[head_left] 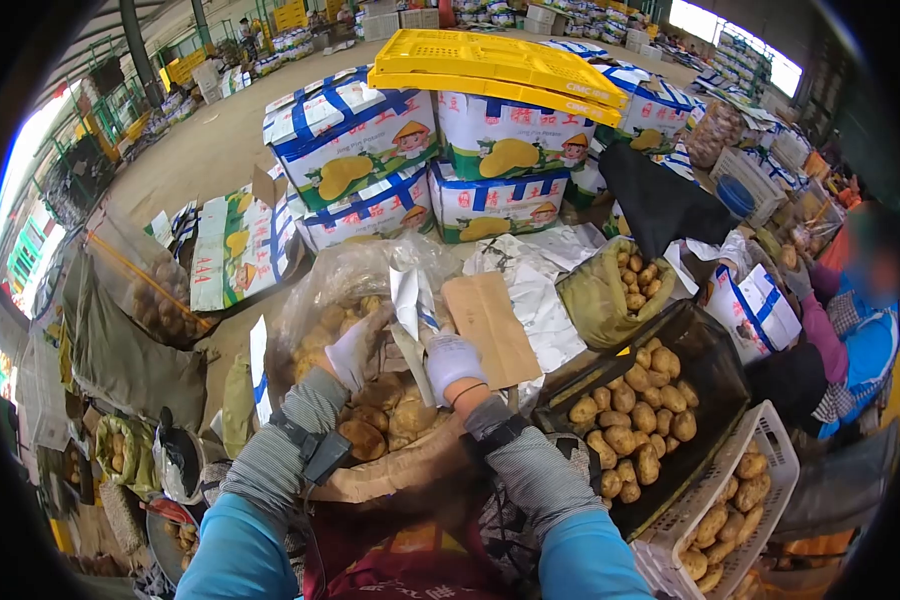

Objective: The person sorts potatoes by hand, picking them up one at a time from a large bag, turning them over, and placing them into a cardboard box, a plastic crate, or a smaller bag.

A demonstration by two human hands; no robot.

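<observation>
My left hand (pixel 356 352), in a pale work glove, is over the potatoes (pixel 382 412) in an open carton lined with a clear plastic bag (pixel 320 285). Its fingertips are blurred against the bag, so what they hold cannot be made out. My right hand (pixel 453 362), gloved too, is closed at the carton's inner right side on a narrow whitish strip of paper or carton flap (pixel 417 362). A folded white sheet with blue marks (pixel 410 300) stands up between my hands. A brown cardboard flap (pixel 492 328) spreads to the right.
A black crate of potatoes (pixel 635 420) and a white basket of potatoes (pixel 725 525) stand at my right. Packed potato cartons (pixel 355 150) with yellow crates (pixel 495 65) on top are ahead. A co-worker (pixel 865 330) sits at far right. Sacks (pixel 135 330) lie left.
</observation>
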